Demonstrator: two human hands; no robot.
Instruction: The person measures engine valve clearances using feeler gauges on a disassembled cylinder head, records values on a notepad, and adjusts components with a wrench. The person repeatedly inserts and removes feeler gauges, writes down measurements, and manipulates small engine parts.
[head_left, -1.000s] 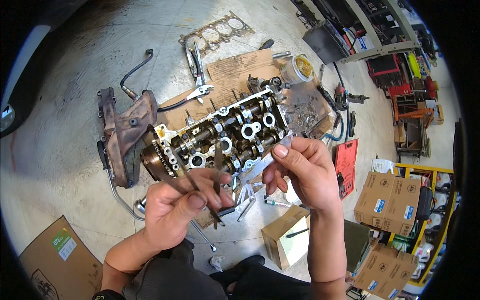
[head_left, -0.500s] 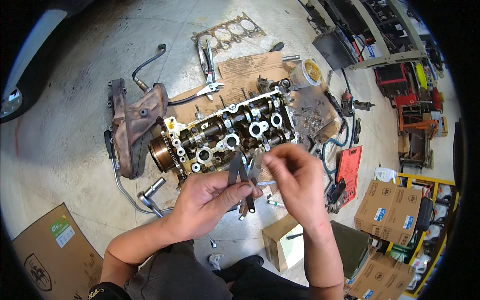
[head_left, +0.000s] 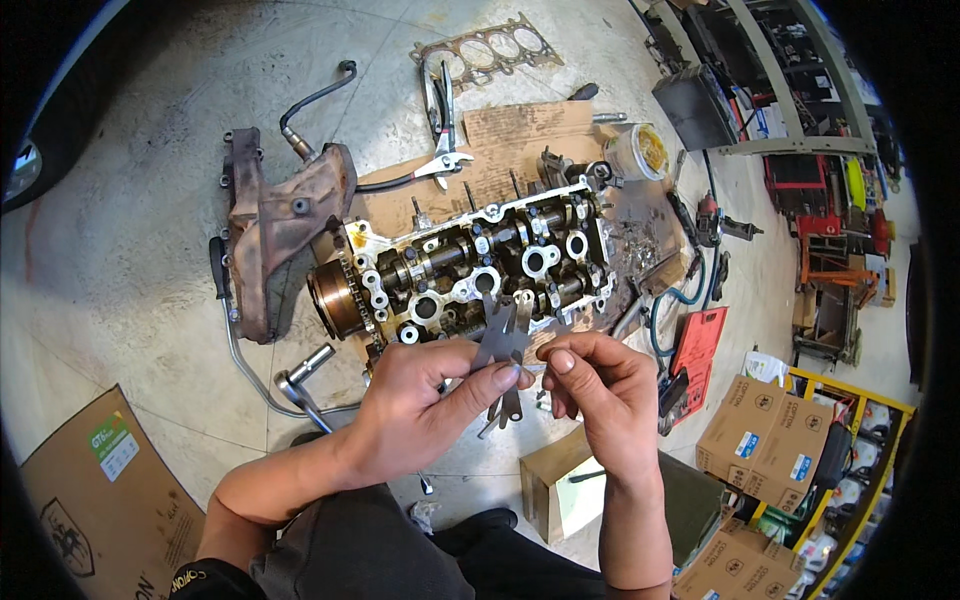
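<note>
Over the near edge of the engine part [head_left: 480, 262], your left hand [head_left: 425, 405] pinched a fan of thin metal strips [head_left: 502, 345], thumb and fingers hiding their middles. Your right hand [head_left: 608, 395] hung just beside, fingers curled nearly together; whether they gripped anything, I could not tell. Dark rim cut off the brown cardboard [head_left: 125, 490] lower left.

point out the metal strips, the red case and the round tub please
Metal strips [head_left: 496, 343]: head view, on a dark blade above the left thumb
Red case [head_left: 702, 340]: head view, on its upper panel
Round tub [head_left: 622, 156]: head view, on its side wall
</note>
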